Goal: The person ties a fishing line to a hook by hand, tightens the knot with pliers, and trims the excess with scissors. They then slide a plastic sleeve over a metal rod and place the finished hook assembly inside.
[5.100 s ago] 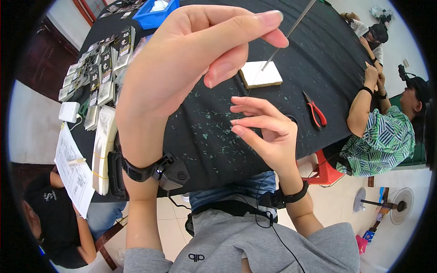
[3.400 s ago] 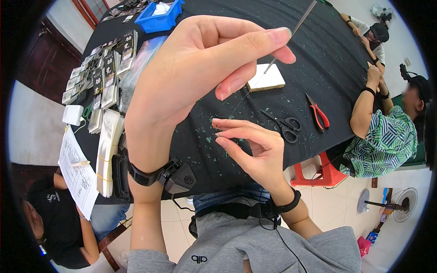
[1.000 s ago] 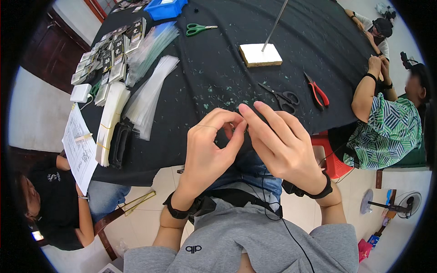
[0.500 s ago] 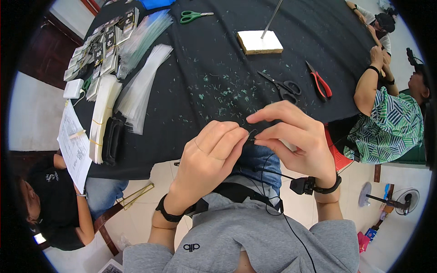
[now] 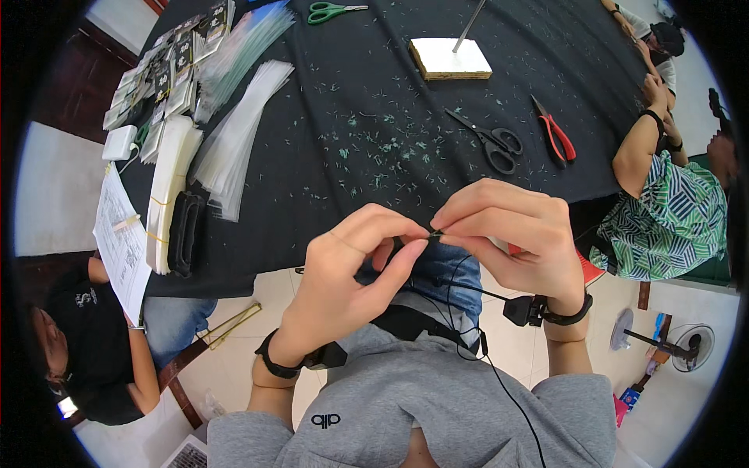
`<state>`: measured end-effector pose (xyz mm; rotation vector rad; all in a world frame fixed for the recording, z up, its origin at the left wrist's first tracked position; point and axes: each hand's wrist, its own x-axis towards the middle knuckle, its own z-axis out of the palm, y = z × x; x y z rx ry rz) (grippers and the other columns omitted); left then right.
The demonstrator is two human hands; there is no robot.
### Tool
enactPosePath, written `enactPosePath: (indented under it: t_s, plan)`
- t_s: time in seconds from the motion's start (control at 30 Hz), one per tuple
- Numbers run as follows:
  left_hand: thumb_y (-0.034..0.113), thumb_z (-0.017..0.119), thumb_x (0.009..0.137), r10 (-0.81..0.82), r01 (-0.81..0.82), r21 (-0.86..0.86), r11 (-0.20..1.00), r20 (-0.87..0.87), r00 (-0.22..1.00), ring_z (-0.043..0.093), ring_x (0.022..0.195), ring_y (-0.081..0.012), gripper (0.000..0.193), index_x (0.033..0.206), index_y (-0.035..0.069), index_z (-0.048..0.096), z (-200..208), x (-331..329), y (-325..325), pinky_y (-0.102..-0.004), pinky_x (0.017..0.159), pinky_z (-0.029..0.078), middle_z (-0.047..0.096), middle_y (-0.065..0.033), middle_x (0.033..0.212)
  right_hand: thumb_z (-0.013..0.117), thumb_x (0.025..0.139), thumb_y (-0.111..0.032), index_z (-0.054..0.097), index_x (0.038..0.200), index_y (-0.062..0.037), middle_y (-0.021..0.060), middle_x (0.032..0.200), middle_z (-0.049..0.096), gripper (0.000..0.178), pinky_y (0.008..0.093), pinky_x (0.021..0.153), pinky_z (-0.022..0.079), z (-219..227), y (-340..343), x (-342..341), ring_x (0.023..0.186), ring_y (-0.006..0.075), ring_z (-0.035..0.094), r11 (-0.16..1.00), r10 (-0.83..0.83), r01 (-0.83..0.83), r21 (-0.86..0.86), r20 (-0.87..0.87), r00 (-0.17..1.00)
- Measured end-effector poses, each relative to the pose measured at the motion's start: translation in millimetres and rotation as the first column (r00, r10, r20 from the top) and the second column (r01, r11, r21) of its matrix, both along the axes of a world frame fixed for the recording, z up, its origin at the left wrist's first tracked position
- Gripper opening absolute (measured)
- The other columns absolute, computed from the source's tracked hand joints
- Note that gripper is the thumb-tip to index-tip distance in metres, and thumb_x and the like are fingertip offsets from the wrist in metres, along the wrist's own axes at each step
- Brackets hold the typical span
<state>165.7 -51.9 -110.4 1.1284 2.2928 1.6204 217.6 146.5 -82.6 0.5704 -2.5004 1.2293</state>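
Broadly, the black-cloth-covered counter [image 5: 308, 175] fills the upper middle, with a fanned bundle of clear plastic sleeves [image 5: 243, 144] on its left side. Both hands meet by the near edge, in front of the person's lap. For work this fine, I would judge it best to anchor both wrists, let only the fingertips turn and press, and keep the pinch light so that nothing bends or springs away; the upper fingers should lift enough to leave a clear line of sight.

As for pose, the left hand [image 5: 355, 269] slants up and inward, its index finger arched over the thumb with a rounded gap behind the tips. The right hand [image 5: 519, 238] bends leftward from its wrist, back upward, fingers stacked and thumb beneath. Both are narrowed to tip pinches that all but touch.

Beyond them stand a white-topped block [image 5: 451, 58] bearing an upright metal rod [image 5: 469, 27], then black-handled scissors [image 5: 493, 144] and red-handled pliers [image 5: 555, 136], all well apart from the fingers. Green clippings [image 5: 386, 148] dot the cloth.

Smallest is the thin dark piece [image 5: 435, 234] between the two pinches, seemingly gripped from both sides; its exact form is too small to tell.
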Motion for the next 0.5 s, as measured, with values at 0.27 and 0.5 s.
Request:
enactPosePath:
  t_s: [0.27, 0.5]
  plan:
    - [0.007, 0.068, 0.085, -0.217, 0.103, 0.204, 0.973, 0.682, 0.698, 0.038, 0.053, 0.0023, 0.011, 0.092, -0.002, 0.067, -6.9, -3.0, -8.6, -0.0171, 0.047, 0.027, 0.053, 0.0061, 0.061, 0.073, 0.062, 0.003, 0.067, 0.074, 0.0031, 0.0109, 0.081, 0.067, 0.013, 0.0303, 0.066, 0.055, -0.7, -1.4, -1.9, 0.077, 0.0243, 0.067, 0.990, 0.139, -0.141, -0.012, -0.069, 0.988]
    - [0.006, 0.070, 0.083, -0.250, 0.124, 0.223, 0.967, 0.734, 0.632, 0.036, 0.052, 0.0031, 0.011, 0.091, -0.001, 0.070, -11.7, -6.8, -8.1, -0.0168, 0.046, 0.024, 0.054, 0.0067, 0.061, 0.069, 0.060, 0.001, 0.061, 0.075, 0.0052, 0.0119, 0.080, 0.062, 0.017, 0.0326, 0.065, 0.054, -4.6, 1.5, -3.6, 0.075, 0.0269, 0.064, 0.977, 0.210, -0.213, -0.015, -0.125, 0.970]
